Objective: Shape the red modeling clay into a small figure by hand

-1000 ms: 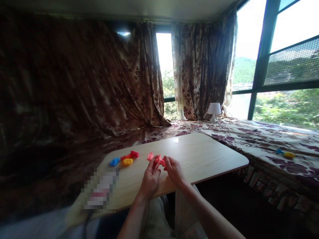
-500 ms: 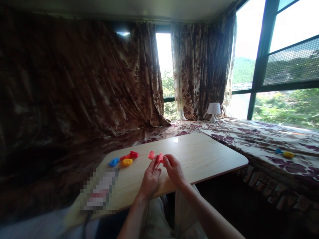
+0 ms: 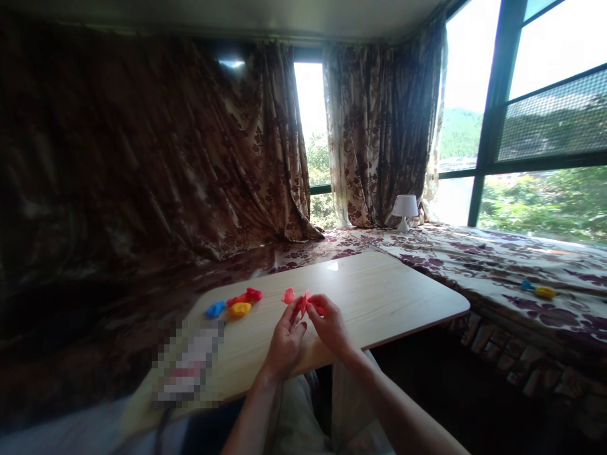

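Observation:
Over the near edge of the table, my left hand (image 3: 288,332) and my right hand (image 3: 331,325) meet with their fingers closed on one soft, crumpled coral-red piece (image 3: 304,302). It looks thin and flexible, but its kind is not clear. Part of it stands up between the fingertips, and another bit shows by my right fingers. A coral-red end (image 3: 288,296) pokes out just beyond my left fingertips; whether it joins the held piece I cannot tell. To the left lie crumpled lumps: blue (image 3: 215,309), yellow (image 3: 239,309) and red (image 3: 246,296).
The pale wooden table (image 3: 379,291) has rounded corners. A blurred-out flat object (image 3: 187,366) rests on its left end. Right of it, a flower-patterned bed (image 3: 474,253) holds a small yellow-and-blue item (image 3: 544,291) and a white lamp (image 3: 405,208).
My right fingers have shifted on the coral-red piece, and more of it now shows beside them. My left hand stays nearly still. The lumps on the table have not moved.

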`<state>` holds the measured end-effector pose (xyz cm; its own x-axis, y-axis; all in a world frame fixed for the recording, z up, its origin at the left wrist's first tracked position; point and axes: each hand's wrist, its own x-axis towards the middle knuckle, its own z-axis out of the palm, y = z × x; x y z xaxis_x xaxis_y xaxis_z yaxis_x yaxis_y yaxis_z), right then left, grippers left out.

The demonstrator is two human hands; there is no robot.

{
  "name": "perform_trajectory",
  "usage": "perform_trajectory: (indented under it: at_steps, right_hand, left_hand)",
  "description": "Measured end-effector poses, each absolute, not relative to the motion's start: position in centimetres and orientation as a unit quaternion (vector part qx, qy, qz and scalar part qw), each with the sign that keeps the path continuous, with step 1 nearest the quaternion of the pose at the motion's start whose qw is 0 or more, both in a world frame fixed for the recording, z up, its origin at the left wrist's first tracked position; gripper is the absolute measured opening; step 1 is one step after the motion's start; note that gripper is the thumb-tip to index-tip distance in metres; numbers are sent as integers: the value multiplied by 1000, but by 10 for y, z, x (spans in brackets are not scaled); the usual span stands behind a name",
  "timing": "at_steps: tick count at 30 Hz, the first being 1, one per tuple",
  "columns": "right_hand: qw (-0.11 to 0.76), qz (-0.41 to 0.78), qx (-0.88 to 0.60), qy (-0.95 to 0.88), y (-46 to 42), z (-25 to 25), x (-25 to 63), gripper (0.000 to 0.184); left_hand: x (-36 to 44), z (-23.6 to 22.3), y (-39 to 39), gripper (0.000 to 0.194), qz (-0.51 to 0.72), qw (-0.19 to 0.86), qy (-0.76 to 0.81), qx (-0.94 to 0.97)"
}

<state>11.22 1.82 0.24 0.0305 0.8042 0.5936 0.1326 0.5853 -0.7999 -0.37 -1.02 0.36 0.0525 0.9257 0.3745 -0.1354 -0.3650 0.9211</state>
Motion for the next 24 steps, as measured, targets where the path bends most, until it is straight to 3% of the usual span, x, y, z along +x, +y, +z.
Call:
perform_trajectory:
  at_steps: [6,16,20,24]
  right_hand:
    - [606,297,-370,-638,19,4,114,24]
    - [614,241,-380,-649,16,4,113,15]
    - [612,294,-382,-627,17,5,113,29]
    - [558,345,-398,-641,21,3,113,47]
  left_hand:
    - [-4,0,-9,54,597,448,338,573]
    - [-5,1,-9,51,596,436,347,578]
    - [-6,1,-7,51,621,442,362,536]
    - [-7,0,-8,53,632,434,358,533]
